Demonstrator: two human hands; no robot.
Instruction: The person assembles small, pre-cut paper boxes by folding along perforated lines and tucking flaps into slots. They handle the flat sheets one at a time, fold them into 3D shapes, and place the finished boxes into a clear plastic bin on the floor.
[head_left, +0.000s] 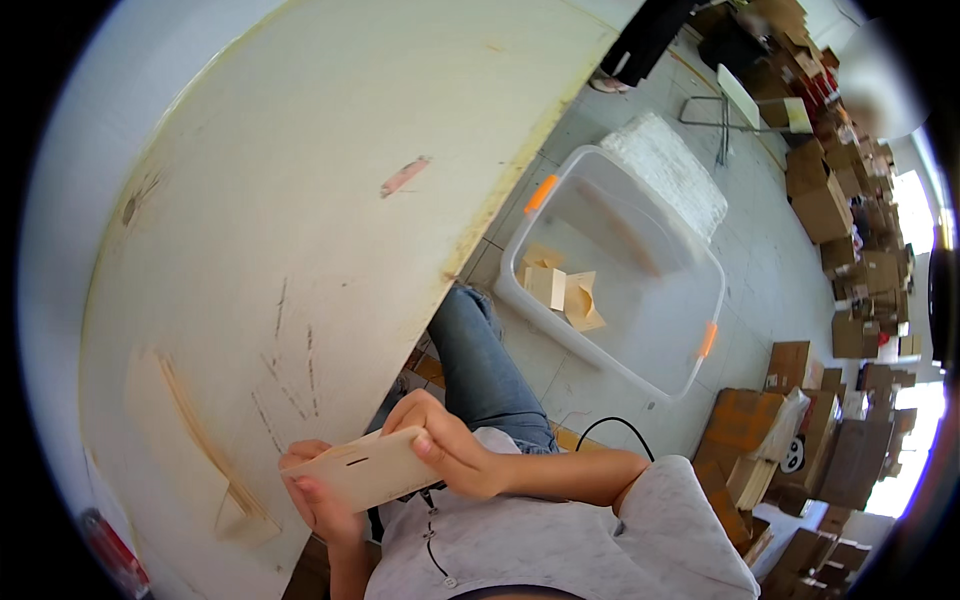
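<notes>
Between both hands is a cream paperboard piece [375, 474], flat and oblong, with a short dark slot near its upper edge. My left hand [318, 492] grips its left end, thumb on the face turned toward me. At the other end, my right hand [445, 447] pinches the upper right corner, fingers bent over the edge. The piece is held in front of my body, by the edge of the pale table [350, 240]. Left of my hands, a stack of similar cream sheets [215, 450] lies on the table, its layered edges showing.
Right of the table, a clear plastic bin [640, 355] with orange latches stands on the tiled floor, several folded cream pieces [565, 292] inside. Behind it lies a white wrapped block [668, 175]. Cardboard boxes [820, 200] line the right side, near a folding chair [738, 97]. Another person's leg [650, 40] shows beyond.
</notes>
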